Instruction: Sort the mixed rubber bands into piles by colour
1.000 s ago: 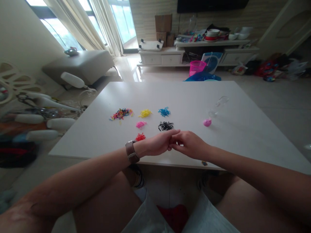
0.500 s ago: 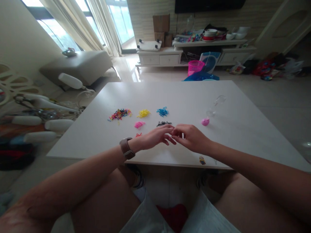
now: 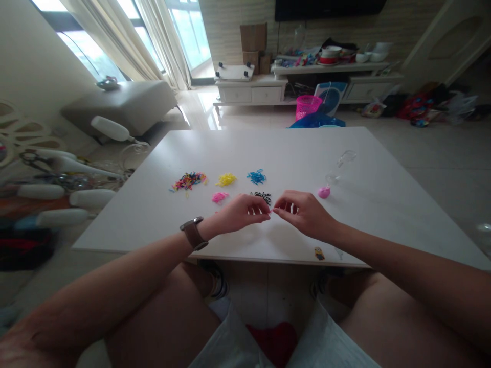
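Observation:
Over the near middle of the white table (image 3: 307, 153), my left hand (image 3: 245, 212) and my right hand (image 3: 303, 212) face each other with fingertips almost meeting. Both are closed in a pinch on a tiny pink rubber band (image 3: 271, 210), mostly covered by the fingertips. Just beyond them lies a pile of black rubber bands (image 3: 264, 196). Beside my left hand is a pink pile (image 3: 220, 197), with yellow bands (image 3: 227, 179) and blue bands (image 3: 257, 177) farther back. A mixed-colour pile (image 3: 191, 180) sits to the left. My left forearm hides most of some red bands.
Right of my right hand stand a round pink object (image 3: 324, 191) and a clear plastic piece (image 3: 347, 157). A small yellow-and-blue cartoon figure (image 3: 319, 253) lies at the near edge. Beyond the table are a pink basket (image 3: 308, 106) and a white cabinet (image 3: 251, 93).
My left hand has turned and its spread fingers have drawn together into a pinch. The fingertips of both hands now meet at the small band, and more of the black pile shows.

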Demonstrator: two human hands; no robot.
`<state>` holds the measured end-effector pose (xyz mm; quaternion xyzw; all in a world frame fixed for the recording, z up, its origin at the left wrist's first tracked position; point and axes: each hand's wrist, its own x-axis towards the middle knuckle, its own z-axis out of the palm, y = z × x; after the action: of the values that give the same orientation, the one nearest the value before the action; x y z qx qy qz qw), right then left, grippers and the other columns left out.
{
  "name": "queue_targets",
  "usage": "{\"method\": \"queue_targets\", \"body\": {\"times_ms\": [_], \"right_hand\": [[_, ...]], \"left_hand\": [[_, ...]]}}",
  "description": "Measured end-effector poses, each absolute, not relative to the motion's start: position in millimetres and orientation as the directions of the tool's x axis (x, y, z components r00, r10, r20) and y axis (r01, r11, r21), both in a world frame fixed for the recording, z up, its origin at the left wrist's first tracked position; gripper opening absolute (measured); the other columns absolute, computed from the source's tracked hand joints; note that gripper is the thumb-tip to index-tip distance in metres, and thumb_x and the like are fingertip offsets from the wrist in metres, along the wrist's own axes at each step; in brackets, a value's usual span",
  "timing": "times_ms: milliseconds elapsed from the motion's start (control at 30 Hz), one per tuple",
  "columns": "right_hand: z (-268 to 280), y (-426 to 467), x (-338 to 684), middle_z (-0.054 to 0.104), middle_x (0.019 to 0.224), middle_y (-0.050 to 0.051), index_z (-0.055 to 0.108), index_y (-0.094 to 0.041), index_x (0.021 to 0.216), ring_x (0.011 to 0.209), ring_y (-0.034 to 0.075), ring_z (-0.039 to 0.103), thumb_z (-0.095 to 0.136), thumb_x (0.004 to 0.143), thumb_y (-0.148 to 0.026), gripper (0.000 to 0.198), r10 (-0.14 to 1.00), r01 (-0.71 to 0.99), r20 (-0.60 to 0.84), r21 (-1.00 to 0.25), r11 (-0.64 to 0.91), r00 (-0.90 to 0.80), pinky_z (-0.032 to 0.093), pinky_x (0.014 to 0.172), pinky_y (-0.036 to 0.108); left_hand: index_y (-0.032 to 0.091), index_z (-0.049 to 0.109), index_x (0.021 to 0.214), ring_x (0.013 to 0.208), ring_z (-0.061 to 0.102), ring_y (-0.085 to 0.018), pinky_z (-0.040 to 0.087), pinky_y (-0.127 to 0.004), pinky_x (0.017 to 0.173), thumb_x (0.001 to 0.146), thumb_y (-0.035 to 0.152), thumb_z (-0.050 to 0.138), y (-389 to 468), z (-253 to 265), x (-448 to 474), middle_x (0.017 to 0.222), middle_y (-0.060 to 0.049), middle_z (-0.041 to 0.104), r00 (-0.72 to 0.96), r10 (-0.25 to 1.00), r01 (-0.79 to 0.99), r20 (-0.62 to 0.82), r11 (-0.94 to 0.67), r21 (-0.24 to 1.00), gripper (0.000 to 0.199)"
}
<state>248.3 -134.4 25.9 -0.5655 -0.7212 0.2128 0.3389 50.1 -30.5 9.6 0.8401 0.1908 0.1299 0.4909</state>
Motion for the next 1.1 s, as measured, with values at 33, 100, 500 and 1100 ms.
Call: {"method": "queue_targets", "body": {"times_ms": [33,100,500,1100], "right_hand": [[26.0,-134.2,248.1,0.064,0.075,0.001,0.068,-0.018,0.081,0.065,0.012,0.057,0.064,0.088,-0.02,0.008,0.959,0.67,0.248,-0.69,0.272,-0.134,0.043,0.063,0.026],[26.0,-134.0,248.1,0.063,0.075,0.001,0.068,-0.018,0.081,0.065,0.012,0.057,0.064,0.088,-0.02,0.009,0.958,0.669,0.249,-0.689,0.277,-0.14,0.043,0.063,0.026],[24.3,-136.3,249.3,0.063,0.075,0.001,0.069,-0.017,0.082,0.065,0.012,0.057,0.064,0.086,-0.019,0.006,0.966,0.686,0.197,-0.68,0.259,-0.169,0.042,0.063,0.025],[24.5,-135.8,249.6,0.063,0.073,0.0,0.069,-0.018,0.08,0.064,0.012,0.056,0.063,0.087,-0.018,0.009,0.967,0.691,0.201,-0.676,0.254,-0.159,0.041,0.063,0.025]], "left_hand": [[0.015,0.071,0.091,0.071,0.064,-0.013,0.05,-0.024,0.066,0.088,0.035,0.067,-31.5,10.0,50.1,0.077,-0.004,0.07,0.895,0.445,0.189,0.038,-0.453,0.871,0.02],[0.015,0.07,0.09,0.07,0.065,-0.013,0.05,-0.024,0.066,0.09,0.032,0.064,-32.4,10.7,49.9,0.075,-0.003,0.07,0.895,0.444,0.184,0.051,-0.469,0.864,0.019],[0.014,0.071,0.087,0.068,0.062,-0.012,0.049,-0.022,0.065,0.088,0.026,0.064,-29.4,12.8,48.9,0.074,-0.003,0.069,0.892,0.448,0.196,0.064,-0.51,0.837,0.014],[0.015,0.071,0.088,0.07,0.062,-0.012,0.049,-0.023,0.065,0.088,0.033,0.066,-29.6,10.9,50.5,0.075,-0.003,0.069,0.892,0.449,0.212,0.052,-0.517,0.83,0.018]]}}
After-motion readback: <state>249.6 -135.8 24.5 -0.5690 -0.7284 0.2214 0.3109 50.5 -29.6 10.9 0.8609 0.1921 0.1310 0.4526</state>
